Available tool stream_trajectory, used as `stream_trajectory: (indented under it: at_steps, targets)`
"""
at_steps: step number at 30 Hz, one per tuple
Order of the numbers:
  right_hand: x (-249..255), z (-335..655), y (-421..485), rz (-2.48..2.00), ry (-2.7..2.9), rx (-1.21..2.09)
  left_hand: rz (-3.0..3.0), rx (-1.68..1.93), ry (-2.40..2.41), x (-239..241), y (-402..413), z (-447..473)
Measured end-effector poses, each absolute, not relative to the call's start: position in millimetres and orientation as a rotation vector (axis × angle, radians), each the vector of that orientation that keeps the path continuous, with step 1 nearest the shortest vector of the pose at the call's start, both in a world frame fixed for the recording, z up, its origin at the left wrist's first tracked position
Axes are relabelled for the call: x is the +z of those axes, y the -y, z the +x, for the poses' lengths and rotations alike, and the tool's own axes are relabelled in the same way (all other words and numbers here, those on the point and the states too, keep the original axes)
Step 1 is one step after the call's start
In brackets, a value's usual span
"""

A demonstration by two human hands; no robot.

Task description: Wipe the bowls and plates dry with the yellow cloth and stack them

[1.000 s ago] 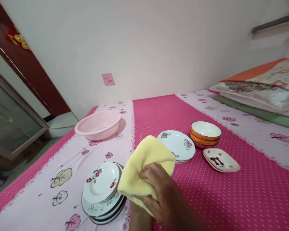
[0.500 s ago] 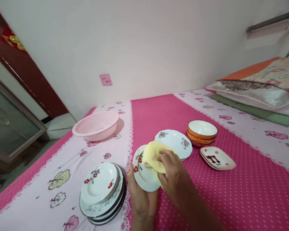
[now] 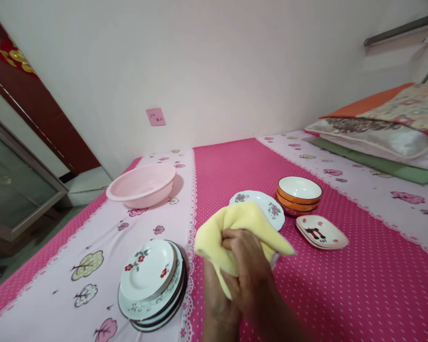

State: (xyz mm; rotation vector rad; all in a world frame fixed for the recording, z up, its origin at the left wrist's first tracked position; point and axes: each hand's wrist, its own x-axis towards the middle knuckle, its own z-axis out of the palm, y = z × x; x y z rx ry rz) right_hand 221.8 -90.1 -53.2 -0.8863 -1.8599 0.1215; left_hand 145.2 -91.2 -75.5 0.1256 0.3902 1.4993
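Note:
My right hand (image 3: 248, 261) grips a bunched yellow cloth (image 3: 209, 235), fingers pressed into its folds. Beneath the cloth is my left hand (image 3: 217, 289), its fingers covered. The small flowered plate it supports is now almost wholly hidden by the cloth. To the left lies a stack of plates, with a white plate bearing red flowers (image 3: 148, 270) on top. Just behind the cloth is an oval white dish with purple flowers (image 3: 258, 197).
Orange bowls with white insides (image 3: 299, 189) are stacked at the right, near square pink-rimmed dishes (image 3: 323, 232). A pink basin (image 3: 142, 187) stands at the back left. Folded cushions (image 3: 381, 137) lie at the far right on the pink patterned cloth (image 3: 231, 166).
My right hand has moved the yellow cloth over the plate, which has gone from sight. The cloth is spread wider, and my left hand has shifted slightly right under it.

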Motion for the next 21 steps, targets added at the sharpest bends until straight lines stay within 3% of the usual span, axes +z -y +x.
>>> stream_trajectory:
  at_steps: [4,11,21]
  targets:
    - [-62,234,67,-1.072,1.675,-0.04,0.024,1.495,-0.392,-56,92,160]
    - [-52,260,59,-1.334,1.522,0.749,0.022,1.493,-0.537,-46,87,138]
    - [-47,272,61,-1.167,1.531,1.054,0.889,1.403,-1.284,-60,89,119]
